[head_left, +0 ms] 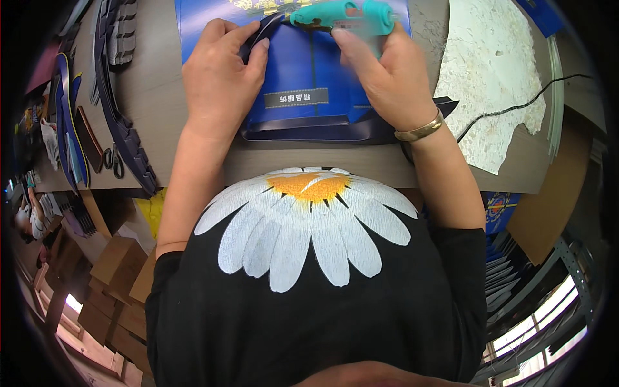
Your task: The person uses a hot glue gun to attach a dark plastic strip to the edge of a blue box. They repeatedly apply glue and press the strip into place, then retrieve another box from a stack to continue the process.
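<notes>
A blue printed cardboard piece (293, 71), perhaps a bag or box panel, lies on the table in front of me, with a grey label strip near its close edge. My left hand (225, 77) pinches a dark navy strip (263, 31) between thumb and fingers over the piece's far part. In my right hand (396, 77) is a teal glue gun (345, 16), blurred in places. Its nozzle points left, close to the strip's end. Another dark strip (316, 134) runs along the cardboard's near edge. The far end of the cardboard is cut off by the frame.
At the right lies a white, glue-spotted sheet (483, 77), crossed by a black cable (516, 106). Scissors (114, 161), long dark strips (119, 122) and blue strips (72, 122) occupy the table's left. Cardboard boxes (119, 264) are stacked below on the left.
</notes>
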Demonstrator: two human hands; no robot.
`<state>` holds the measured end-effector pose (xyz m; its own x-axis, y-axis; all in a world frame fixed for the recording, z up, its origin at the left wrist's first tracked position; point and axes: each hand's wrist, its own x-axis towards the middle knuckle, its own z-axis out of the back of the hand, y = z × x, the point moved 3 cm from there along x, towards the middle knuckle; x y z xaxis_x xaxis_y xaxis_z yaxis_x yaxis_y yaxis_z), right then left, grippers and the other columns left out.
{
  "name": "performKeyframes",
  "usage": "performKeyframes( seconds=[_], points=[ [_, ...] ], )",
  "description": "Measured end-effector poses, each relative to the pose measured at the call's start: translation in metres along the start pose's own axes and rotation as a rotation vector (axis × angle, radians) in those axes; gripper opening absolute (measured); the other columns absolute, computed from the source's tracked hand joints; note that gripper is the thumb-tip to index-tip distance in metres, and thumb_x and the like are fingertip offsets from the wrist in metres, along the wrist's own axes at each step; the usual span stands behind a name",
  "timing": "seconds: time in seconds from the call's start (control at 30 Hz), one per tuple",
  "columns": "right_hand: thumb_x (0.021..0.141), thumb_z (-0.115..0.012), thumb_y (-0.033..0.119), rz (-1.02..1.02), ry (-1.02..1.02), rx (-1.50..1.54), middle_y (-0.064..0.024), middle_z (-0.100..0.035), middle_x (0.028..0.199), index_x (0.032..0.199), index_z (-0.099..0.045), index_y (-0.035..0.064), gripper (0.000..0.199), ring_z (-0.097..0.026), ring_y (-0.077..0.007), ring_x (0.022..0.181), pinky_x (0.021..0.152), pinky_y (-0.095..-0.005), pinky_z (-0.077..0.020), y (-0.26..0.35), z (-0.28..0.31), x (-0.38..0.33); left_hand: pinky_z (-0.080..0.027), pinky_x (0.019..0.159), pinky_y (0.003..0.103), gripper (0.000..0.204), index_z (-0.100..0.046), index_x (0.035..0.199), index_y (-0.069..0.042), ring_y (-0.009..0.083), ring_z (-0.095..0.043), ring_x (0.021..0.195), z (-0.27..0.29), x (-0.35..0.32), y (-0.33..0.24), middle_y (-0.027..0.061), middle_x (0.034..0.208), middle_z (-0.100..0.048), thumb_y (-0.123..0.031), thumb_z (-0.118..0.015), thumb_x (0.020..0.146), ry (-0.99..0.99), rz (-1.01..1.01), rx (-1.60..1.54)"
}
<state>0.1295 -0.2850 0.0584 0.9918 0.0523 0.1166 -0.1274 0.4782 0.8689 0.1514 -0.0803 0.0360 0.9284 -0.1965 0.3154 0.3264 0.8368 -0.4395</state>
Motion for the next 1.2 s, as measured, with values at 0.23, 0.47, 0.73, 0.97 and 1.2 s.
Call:
performKeyframes(
  seconds=[0.23, 0.47, 0.73, 0.97, 1.2],
  points=[
    [0.094, -0.065, 0.022, 0.031, -0.006, -0.007, -0.0221, -0.070, 0.101, 0.115, -0.064, -0.0010, 0.031, -0.069, -0.0354, 0.090, 0.079, -0.0387, -0.0534, -0.017, -0.003, 0.001, -0.051, 0.063, 0.035, 0.021, -0.077, 0.098, -0.008, 0.0212, -0.064, 0.065, -0.001, 0.006, -0.005, 0.0040, 0.084, -0.064, -0.020, -0.074, 0.081, 0.041, 0.035, -0.002],
    [0.093, -0.067, 0.022, -0.045, -0.016, 0.013, -0.0238, -0.070, 0.099, 0.112, -0.063, -0.0043, 0.032, -0.069, -0.0357, 0.088, 0.078, -0.0395, -0.0531, -0.020, -0.001, 0.000, -0.052, 0.066, 0.037, 0.020, -0.077, 0.097, -0.008, 0.0257, -0.066, 0.073, -0.004, 0.008, -0.006, 0.0056, 0.085, -0.065, -0.017, -0.073, 0.080, 0.047, -0.005, 0.029],
    [0.093, -0.067, 0.022, 0.001, -0.039, 0.000, -0.0243, -0.069, 0.099, 0.111, -0.063, -0.0040, 0.031, -0.068, -0.0368, 0.087, 0.078, -0.0402, -0.0526, -0.019, -0.001, 0.001, -0.051, 0.067, 0.038, 0.018, -0.077, 0.096, -0.008, 0.0268, -0.066, 0.074, -0.005, 0.010, -0.007, 0.0064, 0.084, -0.064, -0.016, -0.072, 0.081, 0.055, -0.018, 0.044],
    [0.093, -0.067, 0.019, 0.044, -0.048, -0.028, -0.0232, -0.069, 0.096, 0.109, -0.066, -0.0045, 0.028, -0.068, -0.0347, 0.084, 0.076, -0.0393, -0.0525, -0.017, 0.003, 0.002, -0.048, 0.063, 0.035, 0.017, -0.077, 0.095, -0.006, 0.0228, -0.062, 0.067, -0.008, 0.014, -0.006, 0.0068, 0.078, -0.062, -0.019, -0.073, 0.085, 0.026, -0.050, 0.019],
    [0.093, -0.067, 0.017, 0.015, -0.046, 0.155, -0.0187, -0.072, 0.091, 0.106, -0.068, -0.0045, 0.025, -0.068, -0.0272, 0.080, 0.073, -0.0360, -0.0520, -0.017, 0.004, 0.001, -0.050, 0.067, 0.033, 0.016, -0.077, 0.096, -0.007, 0.0227, -0.065, 0.070, -0.010, 0.014, -0.006, 0.0062, 0.082, -0.065, -0.019, -0.073, 0.086, 0.088, -0.081, 0.116]
  ],
)
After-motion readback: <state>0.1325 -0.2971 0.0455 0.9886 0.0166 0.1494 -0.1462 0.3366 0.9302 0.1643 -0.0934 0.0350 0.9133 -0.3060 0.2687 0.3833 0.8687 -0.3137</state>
